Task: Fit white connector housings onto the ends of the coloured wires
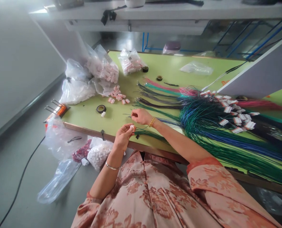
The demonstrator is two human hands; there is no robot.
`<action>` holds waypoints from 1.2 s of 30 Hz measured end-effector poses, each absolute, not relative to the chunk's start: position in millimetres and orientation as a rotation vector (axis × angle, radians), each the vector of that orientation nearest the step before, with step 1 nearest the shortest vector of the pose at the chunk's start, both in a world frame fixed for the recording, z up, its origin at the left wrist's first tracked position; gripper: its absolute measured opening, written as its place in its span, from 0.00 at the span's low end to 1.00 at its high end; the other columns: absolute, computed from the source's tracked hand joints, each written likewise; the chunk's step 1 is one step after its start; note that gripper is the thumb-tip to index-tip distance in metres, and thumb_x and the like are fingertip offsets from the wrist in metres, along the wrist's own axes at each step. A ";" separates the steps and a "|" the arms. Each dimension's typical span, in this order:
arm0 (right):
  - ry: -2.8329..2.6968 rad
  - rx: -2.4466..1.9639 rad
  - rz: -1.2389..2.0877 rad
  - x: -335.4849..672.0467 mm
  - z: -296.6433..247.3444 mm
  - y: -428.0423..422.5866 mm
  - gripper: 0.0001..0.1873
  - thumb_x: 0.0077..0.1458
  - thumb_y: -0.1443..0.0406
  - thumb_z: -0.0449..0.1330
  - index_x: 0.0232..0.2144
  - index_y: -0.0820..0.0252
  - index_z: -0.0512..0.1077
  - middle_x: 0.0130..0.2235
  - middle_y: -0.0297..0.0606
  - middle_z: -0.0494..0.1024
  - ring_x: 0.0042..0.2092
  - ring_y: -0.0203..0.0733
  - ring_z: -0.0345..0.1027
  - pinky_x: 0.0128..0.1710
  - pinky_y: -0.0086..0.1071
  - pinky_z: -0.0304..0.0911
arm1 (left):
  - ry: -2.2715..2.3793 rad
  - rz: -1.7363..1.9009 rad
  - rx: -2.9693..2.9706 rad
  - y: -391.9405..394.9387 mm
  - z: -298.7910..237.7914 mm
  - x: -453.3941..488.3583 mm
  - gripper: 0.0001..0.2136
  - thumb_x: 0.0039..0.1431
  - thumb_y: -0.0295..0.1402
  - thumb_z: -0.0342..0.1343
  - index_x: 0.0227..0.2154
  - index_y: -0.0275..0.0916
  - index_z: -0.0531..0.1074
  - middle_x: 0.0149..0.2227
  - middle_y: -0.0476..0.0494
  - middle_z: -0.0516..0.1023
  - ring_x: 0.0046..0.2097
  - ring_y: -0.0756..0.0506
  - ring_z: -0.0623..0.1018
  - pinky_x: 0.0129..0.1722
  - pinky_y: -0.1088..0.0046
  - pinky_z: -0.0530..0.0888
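My left hand (124,136) is closed, pinching a small white and orange connector housing (132,127) between thumb and fingers at the table's front edge. Just above and to the right of it, my right hand (142,116) has its fingers pressed together in a pinch. What those fingers hold, if anything, is hidden. Blue wires (167,121) run beside and behind my right wrist, and thin wire ends show left of the fingers. A bundle of green wires (152,135) reaches up to the left hand from the right.
Loose connector housings (117,95) lie before filled plastic bags (76,85). A black tape roll (101,109) and a white housing (103,114) sit at left. Wires with attached connectors (238,118) heap up at right. An orange pronged holder (60,110) stands at the left corner.
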State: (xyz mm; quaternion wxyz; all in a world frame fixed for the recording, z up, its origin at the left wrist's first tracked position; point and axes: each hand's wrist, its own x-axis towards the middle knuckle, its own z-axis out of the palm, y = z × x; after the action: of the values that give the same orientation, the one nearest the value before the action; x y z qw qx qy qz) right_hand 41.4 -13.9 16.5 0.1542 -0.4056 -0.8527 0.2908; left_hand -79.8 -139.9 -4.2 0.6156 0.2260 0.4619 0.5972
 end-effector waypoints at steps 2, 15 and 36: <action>-2.418 -1.136 0.892 34.8 16.2 -13.2 0.06 0.51 0.68 0.59 0.31 0.63 0.77 0.30 0.36 0.79 0.30 0.33 0.64 0.31 0.27 0.53 | 1.062 1.384 0.523 -140.7 -3.6 -79.2 0.19 0.40 0.36 0.72 0.35 0.35 0.77 0.33 0.46 0.79 0.32 0.53 0.75 0.32 0.78 0.71; -2.130 -1.033 1.009 59.1 17.5 -32.6 0.09 0.49 0.64 0.56 0.25 0.64 0.73 0.23 0.33 0.71 0.26 0.32 0.58 0.28 0.27 0.52 | 0.901 1.456 0.412 -135.0 -2.2 -79.5 0.14 0.46 0.31 0.69 0.36 0.36 0.74 0.32 0.47 0.75 0.31 0.54 0.71 0.33 0.78 0.69; -2.076 -1.022 0.966 80.5 26.6 -80.1 0.13 0.53 0.60 0.55 0.21 0.61 0.68 0.19 0.30 0.66 0.23 0.31 0.51 0.24 0.27 0.47 | 0.905 1.437 0.450 -129.6 2.2 -66.7 0.15 0.46 0.33 0.69 0.37 0.39 0.74 0.33 0.49 0.75 0.34 0.53 0.74 0.39 0.75 0.71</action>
State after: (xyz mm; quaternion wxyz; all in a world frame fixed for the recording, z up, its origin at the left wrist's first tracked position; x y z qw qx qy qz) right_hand 80.5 -80.1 26.6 0.3118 -0.3872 -0.7867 0.3660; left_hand -66.7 -129.6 2.2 0.6385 0.1972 0.3964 0.6295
